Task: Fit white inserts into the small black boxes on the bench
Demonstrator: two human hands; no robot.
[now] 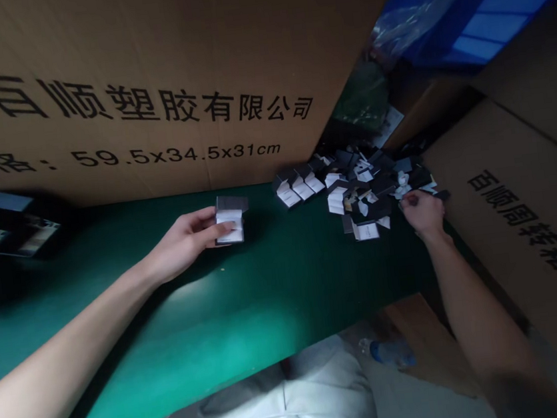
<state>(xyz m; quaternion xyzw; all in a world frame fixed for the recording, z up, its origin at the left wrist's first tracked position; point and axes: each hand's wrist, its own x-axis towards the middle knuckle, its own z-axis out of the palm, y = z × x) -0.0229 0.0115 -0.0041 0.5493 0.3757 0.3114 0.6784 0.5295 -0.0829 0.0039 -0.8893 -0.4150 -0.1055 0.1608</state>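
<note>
My left hand (194, 235) grips a small dark box with a white lining (230, 218), its lid raised, just above the green table. The thumb presses on the white inside. Farther right, my right hand (424, 209) is at the near right edge of a pile of similar small boxes (371, 188). Its fingers are curled in against the pile, and what they hold, if anything, is too small and dark to make out. Three open boxes (300, 185) stand in a row at the pile's left end.
A large printed cardboard carton (141, 63) walls off the back, and another carton (530, 207) stands on the right. Dark trays (9, 226) sit at the left of the green table (185, 360). Below the table's edge lies a plastic bottle (390, 352).
</note>
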